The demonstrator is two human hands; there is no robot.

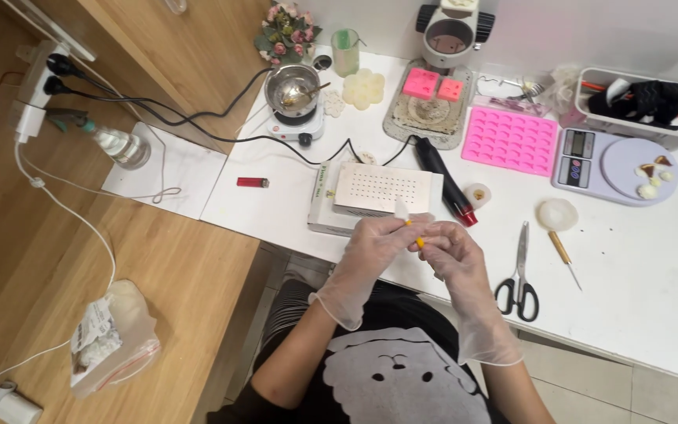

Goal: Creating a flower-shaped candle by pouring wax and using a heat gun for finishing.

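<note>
- As you look down at the white table [637,298], your left hand [370,251] and right hand [453,259], both in thin clear gloves, meet just above its near edge.
- Your left hand pinches a small yellow-handled tool [411,228] with a pale tip; its fingers are closed on the handle.
- Your right hand is curled with fingertips drawn together beside the tool's lower end; whether it grips something small cannot be told.
- Just beyond your hands lies a white perforated block [378,188] resting on a flat box [322,206].
- Right of that block, a black pen-shaped tool with a red tip [445,180] lies diagonally, a small round container [478,194] near its tip.
- Black-handled scissors [519,275] lie right of your right hand, with a wooden-handled awl [564,255] and a translucent disc [556,213] beside them.
- Farther back: a pink silicone mould [510,140], a digital scale [612,163] bearing small pieces, and a metal pot on a small hot plate [296,98].
- A red lighter [253,182] lies well apart to your left.
- On the wooden surface [190,283] at left sits a plastic bag [111,338].
</note>
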